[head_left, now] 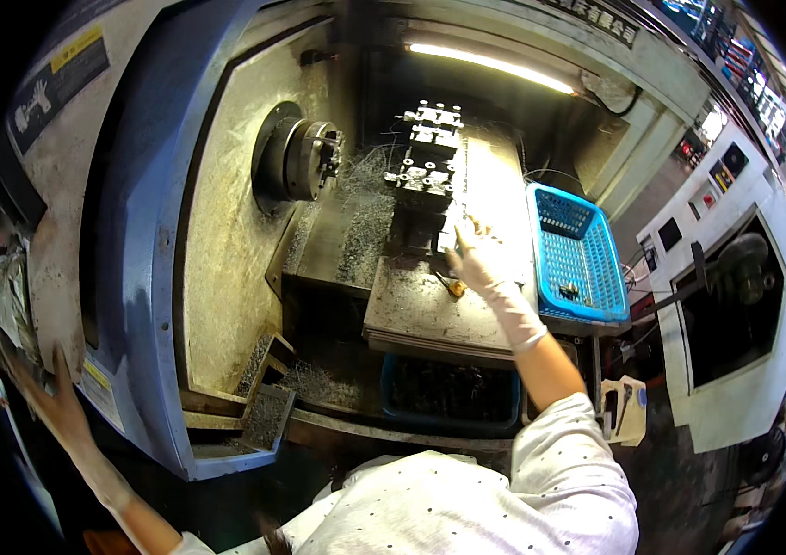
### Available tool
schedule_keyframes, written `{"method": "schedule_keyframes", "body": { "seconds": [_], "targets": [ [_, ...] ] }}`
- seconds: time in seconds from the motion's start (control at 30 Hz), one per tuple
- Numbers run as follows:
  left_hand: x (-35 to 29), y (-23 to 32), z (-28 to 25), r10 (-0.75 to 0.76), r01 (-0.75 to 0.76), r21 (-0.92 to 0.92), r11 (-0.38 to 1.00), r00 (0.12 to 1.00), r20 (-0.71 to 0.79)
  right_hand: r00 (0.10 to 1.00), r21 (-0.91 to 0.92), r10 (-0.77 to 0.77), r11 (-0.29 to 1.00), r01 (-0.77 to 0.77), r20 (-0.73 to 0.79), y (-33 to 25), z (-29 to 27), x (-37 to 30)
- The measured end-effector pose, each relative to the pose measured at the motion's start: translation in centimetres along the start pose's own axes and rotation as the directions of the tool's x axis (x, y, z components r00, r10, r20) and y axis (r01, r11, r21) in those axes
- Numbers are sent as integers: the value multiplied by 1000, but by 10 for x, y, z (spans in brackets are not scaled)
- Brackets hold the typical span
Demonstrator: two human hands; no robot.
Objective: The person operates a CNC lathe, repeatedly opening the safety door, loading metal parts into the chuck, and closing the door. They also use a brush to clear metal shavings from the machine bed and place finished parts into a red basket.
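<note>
My right hand (pixel 481 264), in a pale glove, reaches over the lathe's flat metal cover (pixel 439 310), fingers stretched out and thumb apart. It is beside the tool post (pixel 425 180), which carries several clamped holders. Small yellowish pieces (pixel 478 225) show around its fingertips; I see nothing plainly gripped. Just left of that wrist lies a short yellow-orange handle (pixel 455 288). My left hand (pixel 60 412), also gloved, is at the far left with fingers spread against the lower edge of the machine's control panel (pixel 60 314). The lathe chuck (pixel 305 159) faces the tool post.
A blue plastic basket (pixel 582 254) with a few dark parts stands right of the cover. Metal shavings (pixel 365 222) lie below the chuck. Under the cover sits a dark blue crate (pixel 453 393). The blue sliding door (pixel 148 277) is left; a cut-open white container (pixel 629 412) stands right.
</note>
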State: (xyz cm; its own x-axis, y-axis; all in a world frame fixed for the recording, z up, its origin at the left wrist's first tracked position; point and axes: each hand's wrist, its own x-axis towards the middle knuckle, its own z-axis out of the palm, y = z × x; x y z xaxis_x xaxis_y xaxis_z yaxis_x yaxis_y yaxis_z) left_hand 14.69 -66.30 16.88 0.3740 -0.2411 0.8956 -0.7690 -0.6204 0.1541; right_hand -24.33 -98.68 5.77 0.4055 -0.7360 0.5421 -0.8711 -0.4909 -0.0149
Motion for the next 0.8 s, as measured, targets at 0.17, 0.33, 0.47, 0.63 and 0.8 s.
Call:
{"method": "schedule_keyframes", "body": {
  "seconds": [0.17, 0.33, 0.47, 0.63, 0.8],
  "targets": [
    [53, 1, 33, -35, 50, -92, 995, 987, 159, 925, 765, -320, 539, 354, -203, -113, -38, -34],
    [34, 1, 13, 30, 34, -228, 973, 962, 270, 786, 997, -614, -30, 66, -71, -247, 15, -140],
    [-52, -21, -22, -48, 66, -255, 965, 996, 78, 644, 926, -683, 132, -354, 344, -291, -1, -174],
    [-234, -76, -126, -407, 373, 163, 913, 850, 334, 653, 927, -670, 153, -343, 352, -279, 0, -186],
    [-378, -149, -252, -795, 599, 606, 524, 600, 94, 693, 895, -568, 242, -374, 443, -206, 2, -228]
  ]
}}
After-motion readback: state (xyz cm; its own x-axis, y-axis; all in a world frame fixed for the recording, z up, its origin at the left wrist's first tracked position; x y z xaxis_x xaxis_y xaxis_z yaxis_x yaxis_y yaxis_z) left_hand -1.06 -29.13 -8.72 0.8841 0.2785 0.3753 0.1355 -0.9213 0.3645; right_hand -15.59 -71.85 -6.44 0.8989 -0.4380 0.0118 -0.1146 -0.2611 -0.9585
